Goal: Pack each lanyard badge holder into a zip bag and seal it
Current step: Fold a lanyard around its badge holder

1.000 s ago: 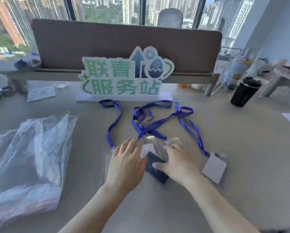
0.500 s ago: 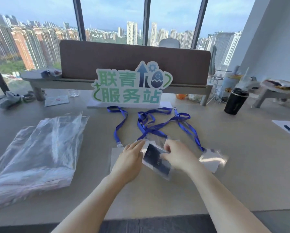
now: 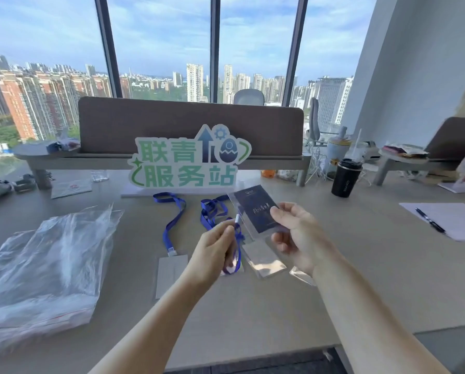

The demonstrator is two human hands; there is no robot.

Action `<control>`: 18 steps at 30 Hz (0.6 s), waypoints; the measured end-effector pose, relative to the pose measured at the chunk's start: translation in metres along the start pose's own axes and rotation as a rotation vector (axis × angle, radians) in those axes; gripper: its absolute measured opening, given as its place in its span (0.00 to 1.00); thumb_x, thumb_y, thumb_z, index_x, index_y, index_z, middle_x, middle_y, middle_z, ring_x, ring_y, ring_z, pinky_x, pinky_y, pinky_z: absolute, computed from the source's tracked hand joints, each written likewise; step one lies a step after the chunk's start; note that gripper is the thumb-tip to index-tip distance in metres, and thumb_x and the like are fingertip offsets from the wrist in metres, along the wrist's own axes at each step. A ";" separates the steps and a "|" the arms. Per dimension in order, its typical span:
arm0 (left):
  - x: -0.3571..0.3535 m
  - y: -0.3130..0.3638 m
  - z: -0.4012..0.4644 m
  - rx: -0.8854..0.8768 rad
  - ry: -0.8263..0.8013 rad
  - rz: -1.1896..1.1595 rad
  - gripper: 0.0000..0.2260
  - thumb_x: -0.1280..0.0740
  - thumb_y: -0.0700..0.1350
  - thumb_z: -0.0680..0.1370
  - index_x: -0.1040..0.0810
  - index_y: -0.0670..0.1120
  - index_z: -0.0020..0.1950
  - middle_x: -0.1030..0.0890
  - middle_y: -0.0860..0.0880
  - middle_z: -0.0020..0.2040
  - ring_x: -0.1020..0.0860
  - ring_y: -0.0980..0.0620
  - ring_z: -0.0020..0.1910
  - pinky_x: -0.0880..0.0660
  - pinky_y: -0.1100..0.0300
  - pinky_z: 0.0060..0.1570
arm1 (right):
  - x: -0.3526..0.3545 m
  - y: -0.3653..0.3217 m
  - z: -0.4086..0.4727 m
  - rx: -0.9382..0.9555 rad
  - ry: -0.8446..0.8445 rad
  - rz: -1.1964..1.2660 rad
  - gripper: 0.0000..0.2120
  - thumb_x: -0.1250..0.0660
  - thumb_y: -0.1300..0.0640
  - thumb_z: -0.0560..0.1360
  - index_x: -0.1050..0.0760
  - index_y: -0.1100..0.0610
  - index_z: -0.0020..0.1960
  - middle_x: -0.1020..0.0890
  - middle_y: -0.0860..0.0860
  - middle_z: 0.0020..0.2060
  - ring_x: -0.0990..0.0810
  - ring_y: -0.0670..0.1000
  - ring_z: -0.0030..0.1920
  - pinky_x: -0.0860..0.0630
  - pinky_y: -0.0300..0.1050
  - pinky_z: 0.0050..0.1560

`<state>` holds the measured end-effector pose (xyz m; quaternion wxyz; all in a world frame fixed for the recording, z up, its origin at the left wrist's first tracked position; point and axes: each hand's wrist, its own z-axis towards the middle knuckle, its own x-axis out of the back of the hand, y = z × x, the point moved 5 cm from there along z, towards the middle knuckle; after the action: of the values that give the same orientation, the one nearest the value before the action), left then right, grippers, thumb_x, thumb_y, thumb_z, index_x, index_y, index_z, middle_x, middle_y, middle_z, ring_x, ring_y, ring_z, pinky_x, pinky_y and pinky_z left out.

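My right hand point(image 3: 297, 236) holds up a clear badge holder with a dark blue card point(image 3: 255, 209) above the desk. My left hand point(image 3: 215, 252) pinches its blue lanyard point(image 3: 236, 247) near the white clip. A second holder with a white card point(image 3: 170, 273) lies flat on the desk left of my left arm, its blue lanyard point(image 3: 173, 220) running back toward the sign. Another clear holder point(image 3: 263, 259) lies on the desk under my hands. A pile of clear zip bags point(image 3: 45, 265) sits at the left.
A green and blue standing sign point(image 3: 188, 163) stands behind the lanyards, in front of a brown divider point(image 3: 172, 122). A black cup point(image 3: 346, 178) stands at the right back. Paper with a pen point(image 3: 447, 220) lies at the far right. The desk's front edge is close below.
Both hands have lifted the dark-card badge holder off the desk and raised it. My left hand has shifted from the holder to its lanyard. The camera has tilted upward.
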<state>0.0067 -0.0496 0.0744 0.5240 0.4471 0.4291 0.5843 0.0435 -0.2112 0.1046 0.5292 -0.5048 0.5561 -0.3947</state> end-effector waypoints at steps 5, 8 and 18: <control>-0.016 0.025 -0.007 -0.057 -0.092 0.516 0.15 0.39 0.47 0.80 0.26 0.48 0.33 0.29 0.54 0.26 0.35 0.53 0.27 0.34 0.55 0.33 | 0.005 -0.042 -0.016 0.510 0.224 -0.746 0.10 0.33 0.58 0.76 0.22 0.47 0.55 0.15 0.51 0.45 0.19 0.50 0.36 0.25 0.40 0.33; -0.014 0.048 -0.013 -0.114 -0.137 0.688 0.12 0.35 0.52 0.77 0.20 0.45 0.40 0.22 0.46 0.33 0.30 0.52 0.29 0.29 0.55 0.34 | -0.001 -0.059 -0.034 0.701 0.226 -1.320 0.14 0.34 0.54 0.76 0.21 0.42 0.60 0.15 0.47 0.50 0.19 0.54 0.49 0.26 0.45 0.44; 0.004 0.105 -0.012 -0.163 -0.239 0.370 0.09 0.35 0.41 0.78 0.16 0.50 0.47 0.16 0.51 0.41 0.22 0.52 0.35 0.24 0.63 0.36 | 0.012 -0.060 -0.059 0.285 -0.639 -0.666 0.13 0.30 0.66 0.74 0.15 0.48 0.47 0.17 0.48 0.37 0.29 0.51 0.30 0.36 0.36 0.30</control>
<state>-0.0297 -0.0542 0.1741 0.4895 0.5404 0.2259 0.6460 -0.0051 -0.2396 0.1687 0.5824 -0.6738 0.1143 -0.4402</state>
